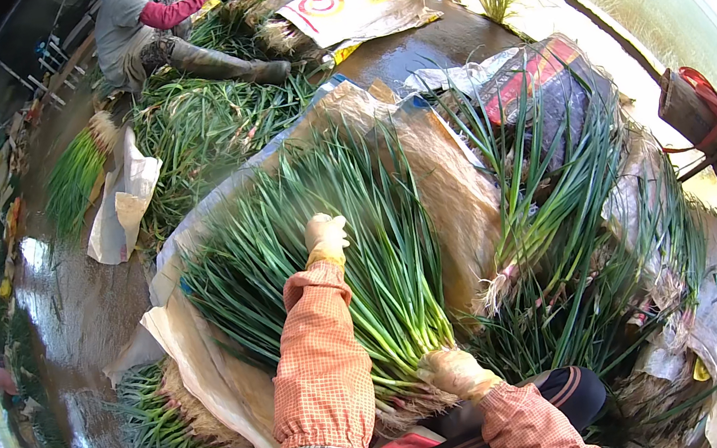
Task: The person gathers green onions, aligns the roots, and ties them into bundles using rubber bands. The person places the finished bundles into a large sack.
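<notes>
A large bundle of green onions (369, 250) with long green leaves lies before me on woven plastic sacking (460, 209), its roots towards my body. My left hand (325, 236), in a pale glove, is over the leaves with its fingers curled; whether it grips any leaves cannot be told. Lower right, my right hand (457, 372), also gloved, is closed round pale stalks close to the roots. Both forearms wear orange checked sleeves. More green onions with reddish bulbs (510, 264) lie to the right of the bundle.
At the lower left lies a rooted bunch (172, 419); another bunch (75, 162) is farther up. Loose leaves (211, 121) are heaped beyond the sacking. A co-worker (125, 36) sits at the top left, beside a printed white sack (346, 3). Wet ground (79, 307) runs along the left.
</notes>
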The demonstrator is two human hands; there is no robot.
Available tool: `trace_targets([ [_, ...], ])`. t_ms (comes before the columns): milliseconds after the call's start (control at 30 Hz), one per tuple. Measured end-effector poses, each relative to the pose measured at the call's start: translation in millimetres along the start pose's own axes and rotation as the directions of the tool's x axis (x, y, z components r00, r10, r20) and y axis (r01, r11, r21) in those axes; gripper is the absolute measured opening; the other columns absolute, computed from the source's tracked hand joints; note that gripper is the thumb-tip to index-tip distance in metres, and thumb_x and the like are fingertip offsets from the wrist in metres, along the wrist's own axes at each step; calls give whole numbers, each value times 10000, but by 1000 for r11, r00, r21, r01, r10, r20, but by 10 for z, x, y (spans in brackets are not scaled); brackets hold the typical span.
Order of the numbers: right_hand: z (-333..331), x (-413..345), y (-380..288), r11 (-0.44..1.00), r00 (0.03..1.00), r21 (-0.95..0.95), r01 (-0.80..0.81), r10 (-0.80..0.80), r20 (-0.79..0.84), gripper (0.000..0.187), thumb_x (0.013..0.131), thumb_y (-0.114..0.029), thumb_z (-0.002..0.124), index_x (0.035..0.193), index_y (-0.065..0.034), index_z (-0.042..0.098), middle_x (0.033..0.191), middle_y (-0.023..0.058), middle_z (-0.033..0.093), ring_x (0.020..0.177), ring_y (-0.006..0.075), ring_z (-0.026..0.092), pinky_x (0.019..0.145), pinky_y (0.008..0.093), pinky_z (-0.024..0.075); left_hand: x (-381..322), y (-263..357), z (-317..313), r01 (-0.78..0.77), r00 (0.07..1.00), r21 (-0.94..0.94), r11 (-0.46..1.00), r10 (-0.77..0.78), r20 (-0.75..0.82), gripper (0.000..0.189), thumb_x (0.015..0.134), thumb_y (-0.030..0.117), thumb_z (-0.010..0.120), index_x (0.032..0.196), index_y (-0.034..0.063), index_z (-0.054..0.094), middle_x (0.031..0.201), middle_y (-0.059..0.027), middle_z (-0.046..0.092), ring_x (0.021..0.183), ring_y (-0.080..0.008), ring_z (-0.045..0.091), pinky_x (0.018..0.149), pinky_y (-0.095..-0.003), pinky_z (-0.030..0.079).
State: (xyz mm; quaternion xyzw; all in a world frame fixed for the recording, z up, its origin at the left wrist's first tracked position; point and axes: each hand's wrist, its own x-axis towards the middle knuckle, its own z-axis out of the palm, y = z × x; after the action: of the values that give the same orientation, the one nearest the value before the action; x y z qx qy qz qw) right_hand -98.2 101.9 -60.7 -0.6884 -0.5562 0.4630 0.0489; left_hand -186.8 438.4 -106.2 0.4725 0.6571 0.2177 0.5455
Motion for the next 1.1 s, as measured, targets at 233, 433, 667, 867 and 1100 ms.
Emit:
trace_targets([
  [233,-39,18,-152,996,999,80,48,-50,18,335,912,-382,572,1048,-93,670,978,151,680,950,329,637,849,404,484,-594,-45,-382,30,945,-826,564,253,207,106,932,168,593,898,69,571,790,-134,699,709,-251,701,518,-308,549],
  [433,-238,-231,-164,991,990,34,129,-127,-55,357,893,-396,590,1112,-124,667,1003,159,685,960,319,647,862,388,495,-748,-16,-118,-353,914,-573,740,141,-382,155,926,133,601,811,64,523,615,21,518,478,-81,423,422,-269,349],
  [667,-798,-986,319,966,906,250,58,54,-419,301,864,-269,665,1113,-99,675,1016,138,696,924,260,684,825,329,526,-979,109,-116,-232,973,-820,523,116,-201,69,896,125,636,913,68,601,764,-19,617,624,-129,577,529,-278,470],
  [867,-1211,-1500,347,762,753,538,361,103,-650,452,896,-62,633,1332,-61,516,1055,44,644,755,97,585,699,221,500,-1821,720,59,-605,695,-703,373,679,-238,86,909,94,624,978,52,655,969,-60,685,873,-101,639,660,-258,543],
  [1100,-1560,-1439,-310,922,613,-162,352,-358,-705,469,801,17,675,1249,-102,604,1089,67,669,780,147,627,692,245,517,-3227,712,478,-7,261,-302,953,293,920,246,894,252,649,1043,56,647,980,-117,678,696,-203,686,586,-277,570],
])
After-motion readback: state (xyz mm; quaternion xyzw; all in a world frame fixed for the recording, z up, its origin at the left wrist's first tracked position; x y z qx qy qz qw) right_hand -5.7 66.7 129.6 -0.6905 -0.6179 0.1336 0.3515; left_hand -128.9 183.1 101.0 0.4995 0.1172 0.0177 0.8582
